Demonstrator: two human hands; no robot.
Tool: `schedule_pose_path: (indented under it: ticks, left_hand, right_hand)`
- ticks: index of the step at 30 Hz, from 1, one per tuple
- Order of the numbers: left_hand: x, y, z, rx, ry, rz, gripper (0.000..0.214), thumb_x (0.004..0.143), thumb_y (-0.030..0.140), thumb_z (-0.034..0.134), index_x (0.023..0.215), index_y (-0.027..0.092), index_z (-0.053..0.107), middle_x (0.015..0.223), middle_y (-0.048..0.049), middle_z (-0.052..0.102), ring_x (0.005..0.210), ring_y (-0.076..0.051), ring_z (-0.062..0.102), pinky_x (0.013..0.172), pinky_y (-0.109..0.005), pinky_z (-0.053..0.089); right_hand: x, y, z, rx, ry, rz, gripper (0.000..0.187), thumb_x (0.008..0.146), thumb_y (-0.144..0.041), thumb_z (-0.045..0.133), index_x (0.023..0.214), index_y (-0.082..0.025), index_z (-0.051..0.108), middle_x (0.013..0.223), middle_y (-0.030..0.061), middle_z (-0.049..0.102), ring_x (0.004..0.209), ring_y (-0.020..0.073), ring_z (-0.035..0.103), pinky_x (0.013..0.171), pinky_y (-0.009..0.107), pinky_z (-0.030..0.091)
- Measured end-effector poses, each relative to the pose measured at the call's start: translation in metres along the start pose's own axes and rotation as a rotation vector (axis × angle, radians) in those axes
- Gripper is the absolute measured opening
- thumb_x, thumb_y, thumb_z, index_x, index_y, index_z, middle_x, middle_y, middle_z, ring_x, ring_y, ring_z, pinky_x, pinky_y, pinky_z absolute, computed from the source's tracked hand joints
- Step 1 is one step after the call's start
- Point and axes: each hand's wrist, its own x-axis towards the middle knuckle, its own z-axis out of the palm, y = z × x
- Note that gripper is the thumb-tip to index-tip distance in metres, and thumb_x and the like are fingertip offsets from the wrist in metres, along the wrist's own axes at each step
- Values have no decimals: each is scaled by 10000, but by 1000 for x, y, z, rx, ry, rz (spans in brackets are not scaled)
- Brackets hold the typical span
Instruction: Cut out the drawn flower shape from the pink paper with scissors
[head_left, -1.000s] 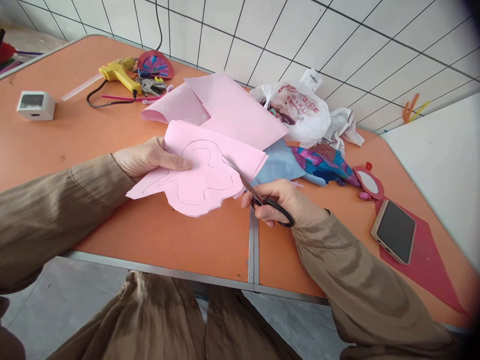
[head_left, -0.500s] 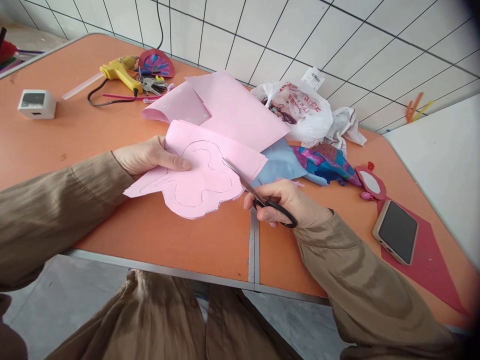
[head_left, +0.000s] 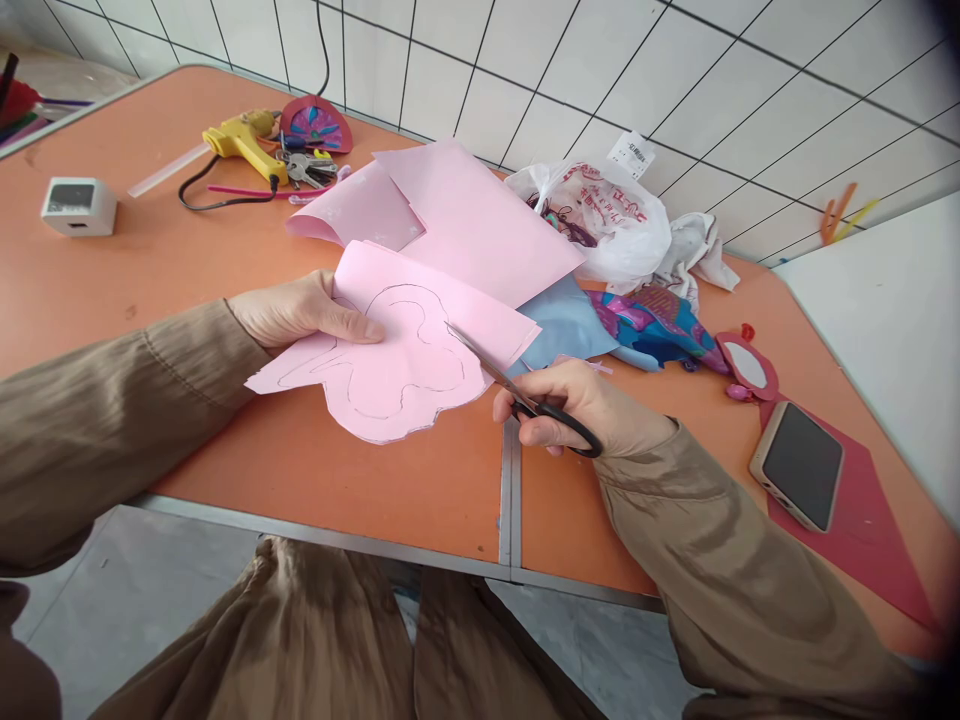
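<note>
My left hand (head_left: pixel 307 312) grips a pink sheet (head_left: pixel 405 365), thumb on top and the other fingers hidden beneath. Curvy dark outlines are drawn on the sheet, and its lower edge is cut in a wavy line. In my right hand (head_left: pixel 581 405) is a pair of scissors with black handles (head_left: pixel 566 425). Their blades lie at the sheet's right side, with the tip near the drawn outline. Behind the held sheet, larger pink sheets (head_left: pixel 480 220) rest on the table, and a light blue piece (head_left: pixel 566 325) lies to their right.
On the orange table (head_left: pixel 360 490) are a yellow glue gun (head_left: pixel 251 145), keys (head_left: pixel 307 168) and a small white device (head_left: pixel 79 207) at left. A white plastic bag (head_left: pixel 626 225) sits by the tiled wall. At right a phone (head_left: pixel 801 465) lies on red sheet material (head_left: pixel 885 540).
The view has shifted very slightly. Both hands keep their hold, and the scissors stay at almost the same spot on the pink sheet.
</note>
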Motion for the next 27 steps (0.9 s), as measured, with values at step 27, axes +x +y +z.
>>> schedule_pose_path:
  ticks: [27]
  left_hand:
    - [4, 1, -1, 63, -66, -8, 294, 707, 109, 843, 985, 94, 749, 891, -61, 798, 913, -266, 754, 1011, -475, 526]
  right_hand:
    - [1, 5, 6, 148, -60, -4, 711, 600, -750, 759, 860, -105, 616, 614, -35, 495, 454, 58, 467, 437, 197, 331]
